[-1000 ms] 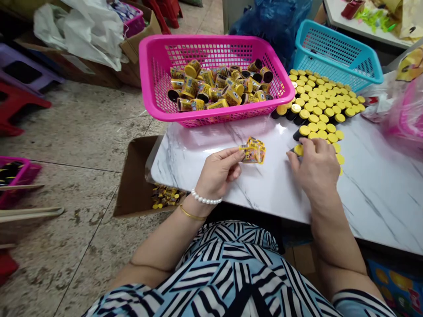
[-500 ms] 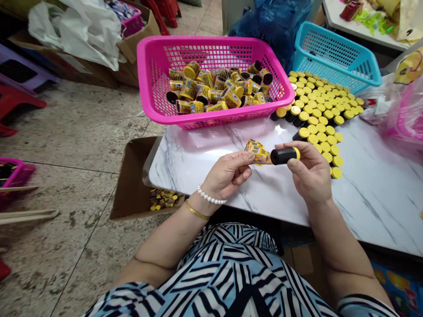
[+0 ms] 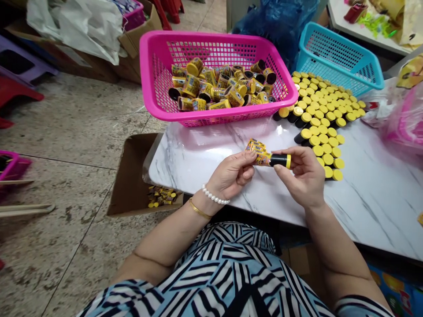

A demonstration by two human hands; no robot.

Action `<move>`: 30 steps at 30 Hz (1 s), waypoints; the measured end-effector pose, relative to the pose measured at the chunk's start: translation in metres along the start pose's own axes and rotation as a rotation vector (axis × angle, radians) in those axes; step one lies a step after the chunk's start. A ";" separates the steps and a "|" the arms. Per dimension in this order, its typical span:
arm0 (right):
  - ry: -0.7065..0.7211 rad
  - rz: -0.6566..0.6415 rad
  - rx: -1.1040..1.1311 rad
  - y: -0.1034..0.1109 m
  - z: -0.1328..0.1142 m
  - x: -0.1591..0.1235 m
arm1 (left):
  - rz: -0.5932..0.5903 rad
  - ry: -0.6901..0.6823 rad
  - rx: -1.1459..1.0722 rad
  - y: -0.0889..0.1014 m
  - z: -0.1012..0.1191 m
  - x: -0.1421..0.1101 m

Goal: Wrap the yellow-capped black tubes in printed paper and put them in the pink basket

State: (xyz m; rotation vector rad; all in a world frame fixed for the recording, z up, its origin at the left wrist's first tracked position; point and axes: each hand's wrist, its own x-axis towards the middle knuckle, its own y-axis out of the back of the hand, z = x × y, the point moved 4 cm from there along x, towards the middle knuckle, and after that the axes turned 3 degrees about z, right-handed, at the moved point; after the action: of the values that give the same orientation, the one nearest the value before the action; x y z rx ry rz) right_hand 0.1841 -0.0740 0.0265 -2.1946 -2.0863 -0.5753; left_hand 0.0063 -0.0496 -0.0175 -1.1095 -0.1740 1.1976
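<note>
My left hand pinches a little bunch of shiny yellow labels between thumb and finger. My right hand grips a small black tube by its sides, with its yellow cap pointing right. The tube lies flat between my two hands, and its black end meets the labels. I can't tell if it is inside one. Both hands are over the white surface. Just past my right hand, lots of yellow-capped tubes stand close together. Behind them is a blue basket. In front of my left hand, farther away, is a big pink basket with lots of yellow wrapped tubes lying all mixed up. Left of my left hand, lower down, is a brown box with more little yellow things in it.
</note>
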 end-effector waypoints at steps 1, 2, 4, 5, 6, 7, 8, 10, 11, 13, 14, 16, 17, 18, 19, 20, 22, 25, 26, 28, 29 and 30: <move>0.006 0.002 -0.007 0.000 0.000 0.000 | -0.002 0.000 0.003 0.000 -0.001 0.000; 0.013 -0.004 0.000 -0.001 -0.001 -0.001 | -0.004 0.000 0.009 0.000 -0.001 0.000; 0.019 -0.027 0.028 -0.002 -0.002 -0.002 | -0.010 -0.007 0.034 -0.001 -0.001 0.000; 0.021 -0.038 0.033 -0.002 -0.003 -0.002 | -0.008 -0.021 0.051 -0.001 -0.001 -0.001; 0.024 -0.044 0.021 -0.002 -0.003 -0.002 | 0.001 -0.041 0.075 -0.001 0.000 -0.002; 0.032 -0.043 -0.006 -0.001 -0.004 -0.002 | 0.015 -0.063 0.105 0.000 0.001 -0.003; 0.049 -0.035 -0.041 0.001 -0.005 -0.002 | 0.032 -0.085 0.140 0.000 0.001 -0.004; 0.101 -0.004 -0.105 0.005 -0.007 -0.001 | 0.058 -0.114 0.215 -0.001 0.002 -0.008; 0.128 0.014 -0.130 0.007 -0.008 0.000 | 0.062 -0.120 0.249 -0.002 0.003 -0.009; 0.176 0.041 -0.161 0.010 -0.007 0.000 | 0.070 -0.149 0.301 -0.005 0.005 -0.011; 0.196 0.049 -0.163 0.011 -0.007 0.000 | 0.074 -0.176 0.327 -0.007 0.008 -0.012; 0.231 0.064 -0.147 0.013 -0.005 0.002 | 0.087 -0.262 0.387 -0.010 0.019 -0.014; 0.243 0.071 -0.131 0.013 -0.006 0.004 | 0.087 -0.309 0.423 -0.013 0.027 -0.014; 0.253 0.075 -0.118 0.014 -0.007 0.007 | 0.072 -0.343 0.465 -0.016 0.035 -0.013; 0.263 0.074 -0.114 0.015 -0.009 0.010 | 0.028 -0.357 0.509 -0.019 0.043 -0.011; 0.276 0.068 -0.122 0.016 -0.013 0.015 | -0.044 -0.342 0.557 -0.024 0.049 -0.008; 0.311 0.036 -0.179 0.017 -0.025 0.026 | -0.239 -0.242 0.664 -0.035 0.059 -0.001; 0.332 -0.057 -0.272 0.015 -0.039 0.042 | -0.399 -0.144 0.741 -0.048 0.070 0.012; 0.319 -0.076 -0.269 0.015 -0.040 0.045 | -0.398 -0.155 0.737 -0.050 0.073 0.016; 0.283 -0.053 -0.221 0.016 -0.033 0.047 | -0.377 -0.197 0.701 -0.052 0.076 0.025; 0.266 -0.017 -0.197 0.018 -0.026 0.045 | -0.369 -0.205 0.683 -0.051 0.075 0.030; 0.252 0.022 -0.189 0.019 -0.018 0.042 | -0.364 -0.196 0.674 -0.049 0.073 0.034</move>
State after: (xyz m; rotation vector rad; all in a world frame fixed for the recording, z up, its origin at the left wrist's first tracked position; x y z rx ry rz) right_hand 0.1990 -0.0407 0.0604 -2.1011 -1.9468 -1.0263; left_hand 0.0061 0.0236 0.0419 -0.3503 -0.1022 0.9264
